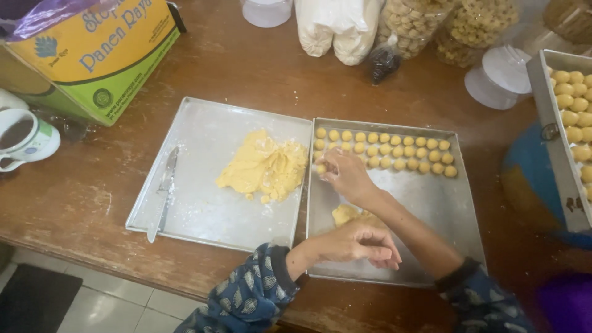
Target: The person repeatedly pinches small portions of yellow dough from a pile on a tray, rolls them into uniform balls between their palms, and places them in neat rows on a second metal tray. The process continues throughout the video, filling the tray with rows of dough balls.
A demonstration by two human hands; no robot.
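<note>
My right hand (346, 176) reaches across to the left end of the right metal tray (444, 209) and sets a small yellow dough ball (321, 168) at the start of a row. Several dough balls (385, 150) line the tray's far edge in rows. My left hand (361, 243) hovers over the near part of that tray with fingers curled, just in front of a lump of yellow dough (345, 213); whether it pinches a piece is hidden. The left tray (197, 203) holds a bigger mass of dough (265, 166).
A knife (163, 191) lies on the left tray's left side. A mug (24, 137) and a yellow-green cardboard box (92, 49) stand at the far left. Bags and jars (382, 24), a lid (501, 77) and another filled tray (570, 117) crowd the back and right.
</note>
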